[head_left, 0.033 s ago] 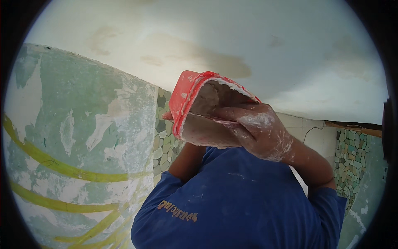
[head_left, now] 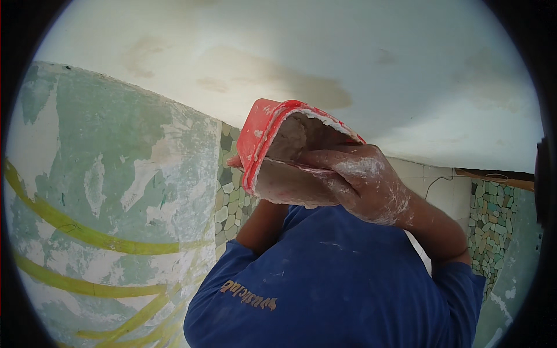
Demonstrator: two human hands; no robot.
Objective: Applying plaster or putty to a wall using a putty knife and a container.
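Observation:
A red plastic tub [head_left: 253, 129] is tilted with its mouth toward me, its rim crusted with white compound. Greyish putty [head_left: 290, 138] clings to the inside. My left hand [head_left: 234, 162] supports the tub from behind; only fingertips show at its left side, and the rest is hidden. My right hand [head_left: 374, 181], smeared with white, reaches into the mouth from the right. Its fingers are closed on a thin, flat putty blade [head_left: 299, 166], whose edge runs across the opening. The blade's handle is hidden.
Overhead spreads a pale ceiling [head_left: 418, 75] with brownish damp patches. To the left is a green wall [head_left: 110, 116] with patchy white filler and yellow bands [head_left: 81, 229]. Pebble-mosaic strips [head_left: 493, 223] show on both sides. A thin dark wire [head_left: 438, 180] hangs at the right.

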